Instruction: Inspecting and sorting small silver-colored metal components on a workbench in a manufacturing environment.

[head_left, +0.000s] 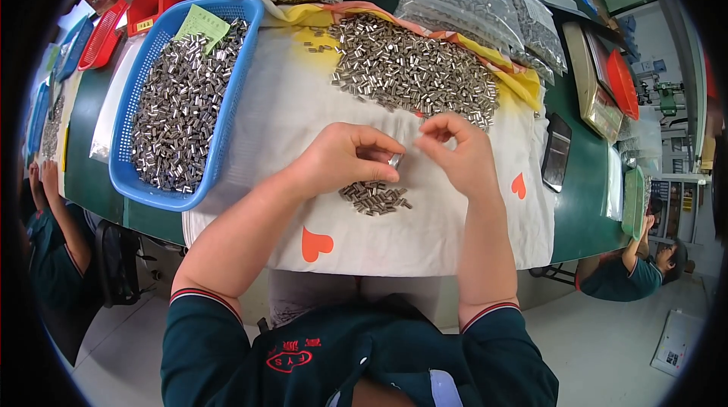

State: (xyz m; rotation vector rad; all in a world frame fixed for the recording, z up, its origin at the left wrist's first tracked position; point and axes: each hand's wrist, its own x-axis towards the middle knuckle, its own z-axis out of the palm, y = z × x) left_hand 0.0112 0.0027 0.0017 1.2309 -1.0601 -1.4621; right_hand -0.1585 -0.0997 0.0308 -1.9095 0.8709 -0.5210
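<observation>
Pinch grip: left hand (345,155) grasps single metal sleeve (395,159) at fingertips, raised for close view. Right hand (455,151) fingers curled, empty or not: cannot tell. Small sorted pile (374,197) directly below on white cloth (280,119); large pile (413,66) beyond, within reach; blue basket (231,85) left.

Two hands (402,153) over one white cloth (288,115). Three red hearts (317,243) printed there. One blue basket (227,104) at the counter's left edge; metal sleeves (413,66) beyond counting.
</observation>
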